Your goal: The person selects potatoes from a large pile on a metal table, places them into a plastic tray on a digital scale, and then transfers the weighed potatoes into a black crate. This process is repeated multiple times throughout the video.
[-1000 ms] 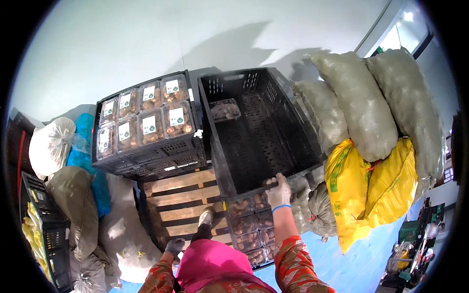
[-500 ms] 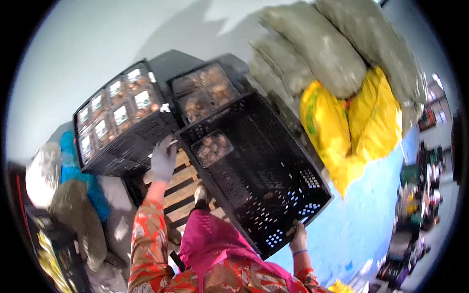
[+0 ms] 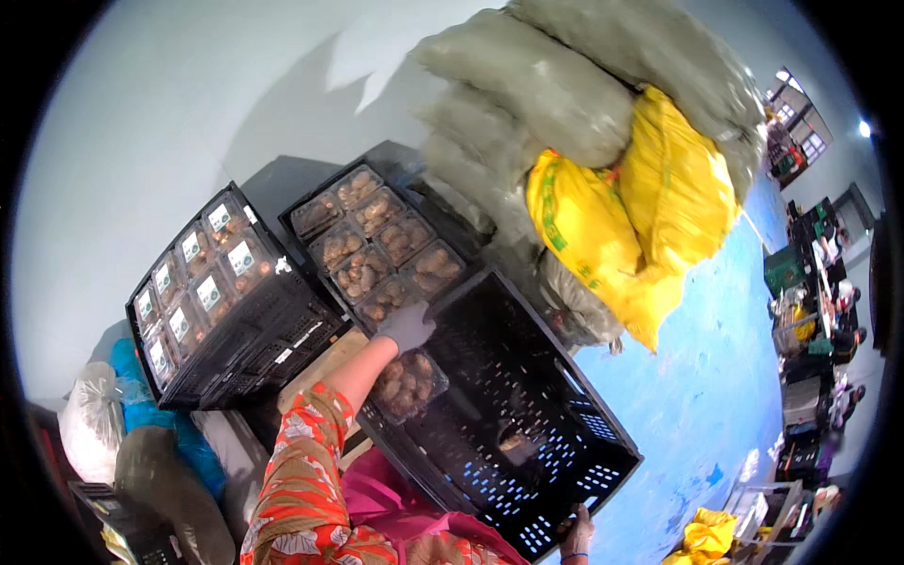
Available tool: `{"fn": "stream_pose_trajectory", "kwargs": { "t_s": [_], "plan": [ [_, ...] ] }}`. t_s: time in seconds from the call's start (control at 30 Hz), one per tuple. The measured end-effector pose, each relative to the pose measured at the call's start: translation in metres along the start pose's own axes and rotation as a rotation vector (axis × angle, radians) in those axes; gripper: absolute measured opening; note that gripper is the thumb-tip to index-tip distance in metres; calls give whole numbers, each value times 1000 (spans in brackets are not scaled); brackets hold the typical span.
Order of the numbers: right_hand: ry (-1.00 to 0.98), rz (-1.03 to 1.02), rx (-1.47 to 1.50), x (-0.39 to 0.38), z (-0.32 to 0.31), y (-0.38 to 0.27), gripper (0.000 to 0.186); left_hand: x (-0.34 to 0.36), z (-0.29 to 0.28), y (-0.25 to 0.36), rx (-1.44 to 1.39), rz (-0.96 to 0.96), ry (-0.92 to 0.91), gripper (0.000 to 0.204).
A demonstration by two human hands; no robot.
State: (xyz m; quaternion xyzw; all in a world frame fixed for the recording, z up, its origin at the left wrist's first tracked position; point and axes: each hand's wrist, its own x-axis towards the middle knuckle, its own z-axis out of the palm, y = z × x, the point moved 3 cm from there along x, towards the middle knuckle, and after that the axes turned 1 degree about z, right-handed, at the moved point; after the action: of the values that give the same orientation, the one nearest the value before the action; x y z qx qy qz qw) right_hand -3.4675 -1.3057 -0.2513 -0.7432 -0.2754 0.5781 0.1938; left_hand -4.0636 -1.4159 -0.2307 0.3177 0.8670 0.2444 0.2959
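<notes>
A black plastic crate (image 3: 490, 377) is tilted in front of me, its walls and bottom pierced with small holes. My left hand (image 3: 407, 330), in a grey glove, has its fingers closed over the crate's far left rim. At the near right corner my right hand (image 3: 576, 535) grips the rim, its fingers partly hidden. Inside, at the left end, sits a clear plastic box of brown, knobbly roots or tubers (image 3: 407, 384). A small brown piece (image 3: 516, 444) shows on the crate's bottom. Just beyond my left hand stands another crate (image 3: 303, 209) filled with similar clear boxes.
A stack of black crates (image 3: 268, 353) at the left holds labelled clear boxes on top. Grey-green sacks (image 3: 537, 85) and yellow sacks (image 3: 650, 217) are piled at the far right. A wooden pallet (image 3: 315, 367) lies below; white and blue bags (image 3: 94, 414) rest at left.
My left hand has moved right, from beside the stacked crates onto the rim of the crate. The full crate behind has come into clearer view. My right hand keeps its grip.
</notes>
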Motion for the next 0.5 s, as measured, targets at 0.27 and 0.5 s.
{"fn": "stream_pose_trajectory", "kwargs": {
  "t_s": [0.27, 0.5],
  "plan": [
    [204, -960, -892, 39, -263, -32, 16, -85, 149, 203, 9, 415, -110, 46],
    [46, -403, 237, -68, -517, -32, 53, -192, 279, 359, -262, 284, -421, 20]
  ]
}}
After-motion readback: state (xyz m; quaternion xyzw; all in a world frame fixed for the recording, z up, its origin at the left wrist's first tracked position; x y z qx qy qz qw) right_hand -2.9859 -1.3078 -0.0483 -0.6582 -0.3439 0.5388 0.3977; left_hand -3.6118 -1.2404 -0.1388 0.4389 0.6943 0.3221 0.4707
